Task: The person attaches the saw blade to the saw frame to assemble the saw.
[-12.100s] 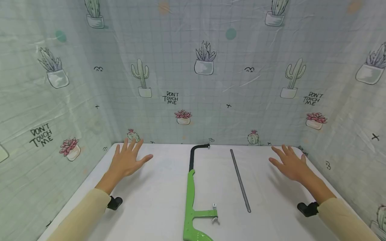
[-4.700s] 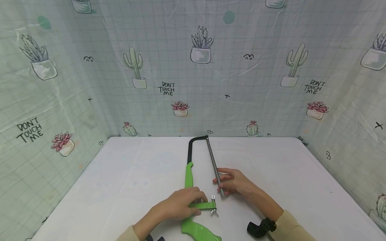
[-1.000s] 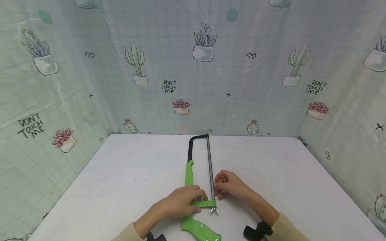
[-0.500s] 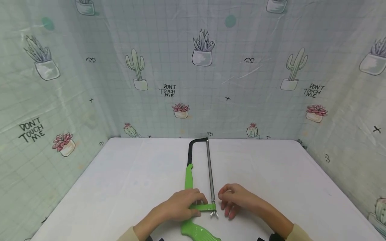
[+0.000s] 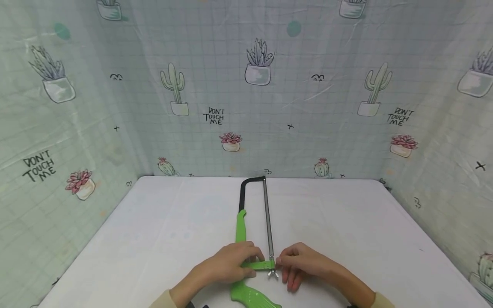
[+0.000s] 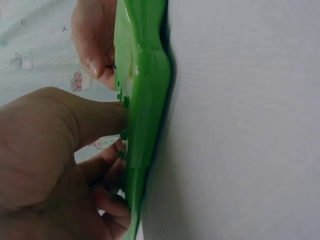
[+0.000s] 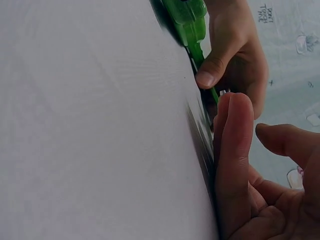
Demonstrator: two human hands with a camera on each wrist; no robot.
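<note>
- Right now the hacksaw frame (image 5: pixel 243 239) lies flat near the front edge of the white table (image 5: pixel 161 231), its green handle toward the person and its black bow pointing at the backdrop.
- The left hand (image 5: pixel 227 267) grips the green cross arm of the frame, fingers curled over it, pinning it to the table.
- The right hand (image 5: pixel 302 265) has its fingertips gathered at the wing nut (image 5: pixel 273 273), where the blade (image 5: pixel 267 222) meets the frame; its pinch looks light, and I cannot tell whether it truly holds the nut.
- Risk, as I judge it: if the left hand eases off, the frame could skid on the smooth table and the blade could slip off its pin.
- Another risk: the blade's near end sits beside the right fingertips, so a slip could drag skin along it.
- Only the head view shows the whole saw and both hands together.
- The left wrist view shows the left thumb (image 6: pixel 75 125) pressed against the green plastic (image 6: pixel 142 90) edge-on.
- The right wrist view shows the right fingers (image 7: pixel 232 150) close to the frame, but the nut itself is hidden there.
</note>
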